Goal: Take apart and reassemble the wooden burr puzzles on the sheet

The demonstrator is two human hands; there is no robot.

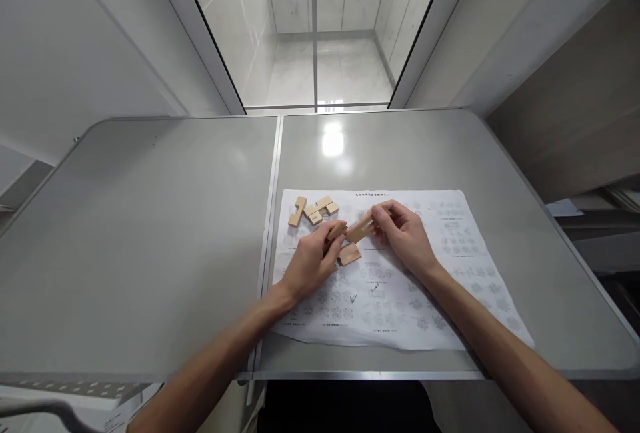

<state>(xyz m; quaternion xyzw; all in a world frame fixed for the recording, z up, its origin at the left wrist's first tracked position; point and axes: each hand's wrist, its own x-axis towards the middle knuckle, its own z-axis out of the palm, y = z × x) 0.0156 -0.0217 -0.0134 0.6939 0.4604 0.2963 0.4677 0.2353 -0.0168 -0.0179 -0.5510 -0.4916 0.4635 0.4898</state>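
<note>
My left hand [314,256] is closed round a small notched wooden puzzle piece [337,229], with part of it hidden by the fingers. Between finger and thumb, my right hand [404,229] grips a longer wooden puzzle piece with a slot [361,227], tilted up to the right. The two held pieces come close at their ends; whether they touch I cannot tell. Just below them another notched wooden piece [350,255] lies on the printed sheet. Several more wooden pieces [318,209] sit beyond my left hand, one notched piece [297,211] apart at their left.
A large printed sheet with small diagrams [400,313] lies under both hands on the grey folding table [165,239]. A metal seam [270,219] divides the tabletop left of the sheet. Glass doors [350,53] stand behind the table, a wooden shelf unit [590,99] at right.
</note>
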